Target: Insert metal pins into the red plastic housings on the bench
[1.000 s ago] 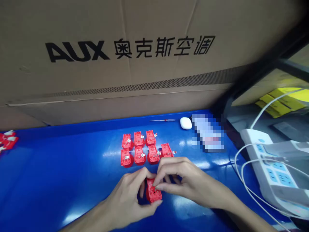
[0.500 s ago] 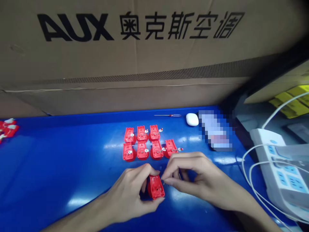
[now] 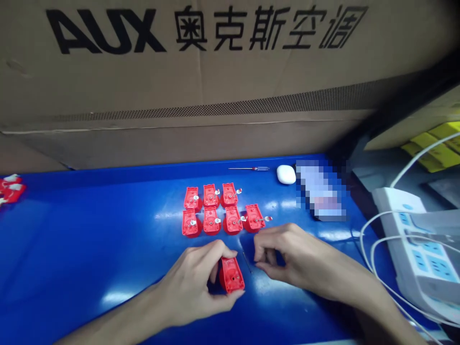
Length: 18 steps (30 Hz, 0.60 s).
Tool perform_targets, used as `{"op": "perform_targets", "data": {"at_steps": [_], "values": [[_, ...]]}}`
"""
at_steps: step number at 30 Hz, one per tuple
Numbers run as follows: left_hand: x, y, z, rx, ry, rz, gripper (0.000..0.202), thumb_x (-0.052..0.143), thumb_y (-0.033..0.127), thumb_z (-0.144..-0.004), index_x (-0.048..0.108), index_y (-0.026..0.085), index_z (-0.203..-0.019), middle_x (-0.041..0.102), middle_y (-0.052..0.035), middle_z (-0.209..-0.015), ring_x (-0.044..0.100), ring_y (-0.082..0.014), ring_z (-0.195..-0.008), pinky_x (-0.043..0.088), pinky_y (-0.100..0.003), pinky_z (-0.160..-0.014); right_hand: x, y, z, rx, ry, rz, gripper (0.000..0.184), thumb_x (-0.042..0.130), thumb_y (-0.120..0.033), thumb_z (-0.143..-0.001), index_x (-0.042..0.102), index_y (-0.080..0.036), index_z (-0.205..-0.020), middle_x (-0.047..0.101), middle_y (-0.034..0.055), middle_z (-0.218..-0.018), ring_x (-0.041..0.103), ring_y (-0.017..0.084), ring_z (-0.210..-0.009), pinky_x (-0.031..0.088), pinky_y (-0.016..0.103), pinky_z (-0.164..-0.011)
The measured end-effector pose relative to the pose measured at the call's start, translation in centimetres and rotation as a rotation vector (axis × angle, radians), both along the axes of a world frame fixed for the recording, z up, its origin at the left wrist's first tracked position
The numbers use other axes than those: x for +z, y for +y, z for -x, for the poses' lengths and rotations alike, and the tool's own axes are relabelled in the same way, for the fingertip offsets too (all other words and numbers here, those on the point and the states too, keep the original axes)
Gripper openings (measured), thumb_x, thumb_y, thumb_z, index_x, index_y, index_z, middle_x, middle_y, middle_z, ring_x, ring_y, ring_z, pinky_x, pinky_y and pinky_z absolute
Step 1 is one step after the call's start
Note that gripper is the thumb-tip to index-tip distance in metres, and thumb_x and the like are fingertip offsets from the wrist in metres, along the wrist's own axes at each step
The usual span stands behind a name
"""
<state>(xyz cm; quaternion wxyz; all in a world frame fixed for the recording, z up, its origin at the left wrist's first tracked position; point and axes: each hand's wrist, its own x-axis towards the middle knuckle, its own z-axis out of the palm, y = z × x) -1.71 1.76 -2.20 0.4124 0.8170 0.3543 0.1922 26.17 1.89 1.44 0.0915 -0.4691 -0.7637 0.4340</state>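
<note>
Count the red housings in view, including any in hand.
8: three back-row housings, four front-row housings, and one held housing in the left hand. Red-and-white pieces at far left are cut off by the frame; I cannot tell whether they include more.

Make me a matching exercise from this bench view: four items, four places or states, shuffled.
1. left hand
2. thin rod
3. screwdriver
4. power strip

A. near the back edge, left of the white case
B. at far right, with pale blue sockets
C. gripping a red housing
D. between the red housing and right hand

Pairs: 1-C, 2-D, 3-A, 4-B
</note>
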Motion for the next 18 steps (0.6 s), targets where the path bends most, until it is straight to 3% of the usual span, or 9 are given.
{"op": "perform_targets", "data": {"at_steps": [5, 9, 14, 18], "values": [[-0.01, -0.04, 0.00, -0.002, 0.013, -0.002, 0.044, 0.085, 0.029, -0.085, 0.059, 0.024, -0.120, 0.071, 0.0038, -0.089, 0.061, -0.0127, -0.065, 0.050, -0.027, -0.063, -0.61, -0.04, 0.41, 0.086, -0.014, -0.077, 0.018, 0.069, -0.005, -0.095, 0.068, -0.022, -0.090, 0.072, -0.0017, -0.088, 0.064, 0.016, -0.081, 0.041, 0.028, -0.072], [-0.08, 0.03, 0.05, -0.011, 0.020, -0.010, 0.044, 0.085, 0.031, -0.085, 0.059, 0.024, -0.120, 0.070, 0.0039, -0.089, 0.061, -0.0128, -0.065, 0.049, -0.027, -0.063, -0.55, -0.29, 0.27, 0.065, -0.042, -0.048, 0.016, 0.074, -0.013, -0.098, 0.075, -0.025, -0.107, 0.073, -0.0005, -0.094, 0.065, 0.018, -0.085, 0.042, 0.028, -0.073], [0.15, 0.13, -0.01, -0.014, 0.008, -0.004, 0.039, 0.084, 0.030, -0.086, 0.060, 0.024, -0.116, 0.068, 0.0051, -0.085, 0.055, -0.0111, -0.061, 0.046, -0.025, -0.060, -0.52, -0.44, 0.28, 0.040, -0.100, -0.011, 0.033, 0.085, -0.026, -0.096, 0.072, -0.029, -0.126, 0.072, -0.0019, -0.094, 0.063, 0.020, -0.087, 0.042, 0.028, -0.073], [0.15, 0.12, -0.08, -0.006, 0.002, 0.008, 0.040, 0.084, 0.028, -0.084, 0.059, 0.024, -0.115, 0.067, 0.0058, -0.083, 0.054, -0.0104, -0.058, 0.044, -0.024, -0.057, -0.49, -0.10, 0.66, 0.053, -0.134, -0.046, 0.035, 0.087, -0.026, -0.095, 0.070, -0.028, -0.125, 0.073, -0.0016, -0.097, 0.065, 0.020, -0.087, 0.041, 0.029, -0.074]]}}
